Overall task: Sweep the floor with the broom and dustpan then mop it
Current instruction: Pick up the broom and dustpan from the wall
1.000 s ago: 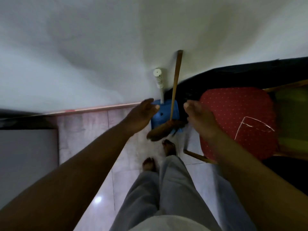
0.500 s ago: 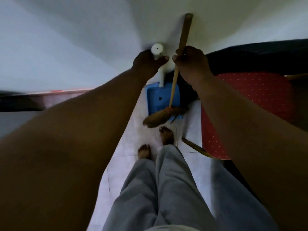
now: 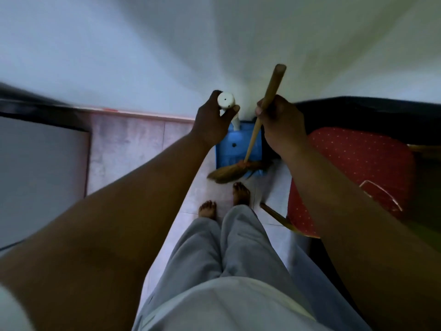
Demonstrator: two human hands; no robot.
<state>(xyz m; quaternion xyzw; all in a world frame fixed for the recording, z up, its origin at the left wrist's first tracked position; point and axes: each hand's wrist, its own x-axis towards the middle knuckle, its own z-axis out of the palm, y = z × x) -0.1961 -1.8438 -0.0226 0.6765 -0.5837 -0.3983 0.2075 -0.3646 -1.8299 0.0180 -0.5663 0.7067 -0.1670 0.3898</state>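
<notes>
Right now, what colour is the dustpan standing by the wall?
The dustpan is blue, its handle white; the head view shows it best.

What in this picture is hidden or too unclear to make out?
Head view, the only one:
Dustpan handle: mostly wrapped by the left hand.
Dustpan: front edge under the broom, right side behind the right hand.
Dust on the floor: too dim and small.
Chair: partly behind the right arm.
</notes>
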